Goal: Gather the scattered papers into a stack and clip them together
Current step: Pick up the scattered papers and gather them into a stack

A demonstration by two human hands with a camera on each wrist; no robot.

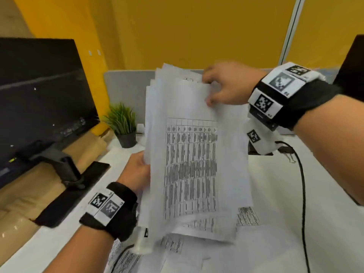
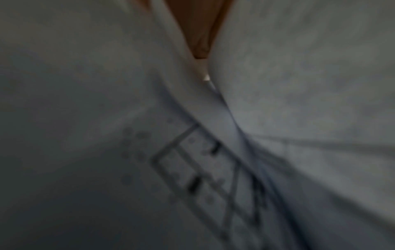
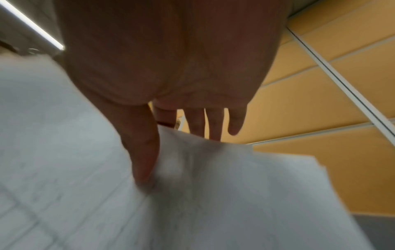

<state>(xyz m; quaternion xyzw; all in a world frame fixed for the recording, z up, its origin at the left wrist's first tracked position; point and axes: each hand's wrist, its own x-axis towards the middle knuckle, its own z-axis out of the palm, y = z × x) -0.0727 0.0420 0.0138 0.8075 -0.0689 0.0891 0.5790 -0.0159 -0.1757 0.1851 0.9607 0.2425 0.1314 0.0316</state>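
Both hands hold the stack upright between them, left hand gripping its near-left edge, right hand pinching the top.

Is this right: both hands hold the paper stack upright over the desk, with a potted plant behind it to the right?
Not quite. The potted plant stands left of the paper stack, beside the monitor, as the head view shows. The rest holds: the left hand and right hand hold the stack upright over the desk.
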